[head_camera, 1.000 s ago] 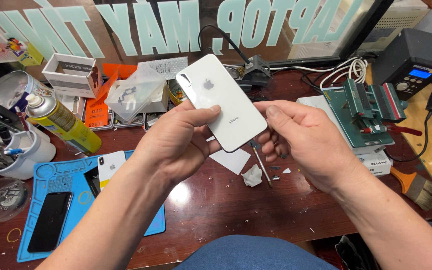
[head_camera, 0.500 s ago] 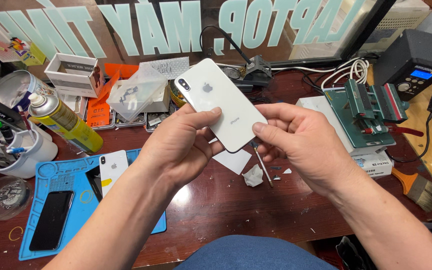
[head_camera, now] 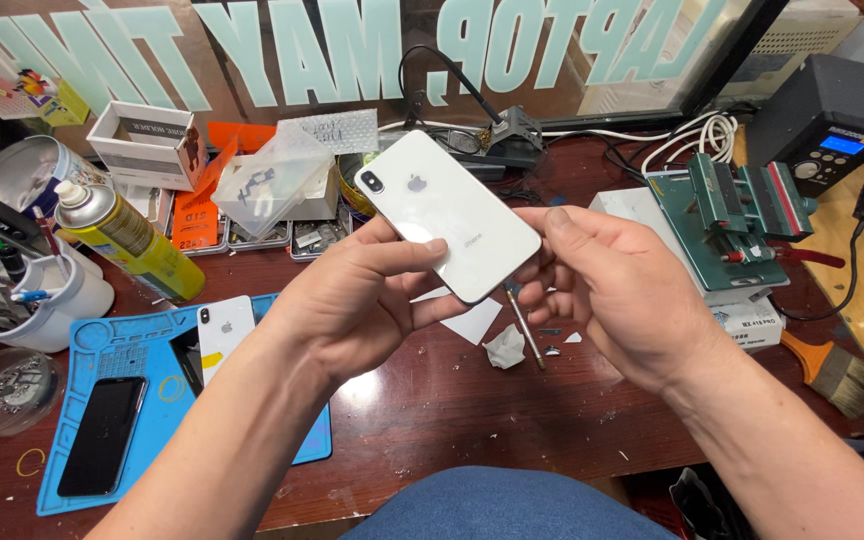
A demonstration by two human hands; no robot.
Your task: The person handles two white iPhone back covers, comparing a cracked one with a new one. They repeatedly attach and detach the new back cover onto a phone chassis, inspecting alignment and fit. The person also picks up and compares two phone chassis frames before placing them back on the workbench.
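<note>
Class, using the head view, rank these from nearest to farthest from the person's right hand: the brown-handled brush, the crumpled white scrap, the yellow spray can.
1. Crumpled white scrap: just left of the right hand, on the table.
2. Brush: at the table's right edge.
3. Yellow spray can: far left.

We see a glossy, glass-smooth white phone back, a matt blue rubbery mat, and a polished, scuffed dark wooden bench.

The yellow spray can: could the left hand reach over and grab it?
Probably not right away. The yellow spray can stands unblocked nearby, but the left hand is holding the white phone.
</note>
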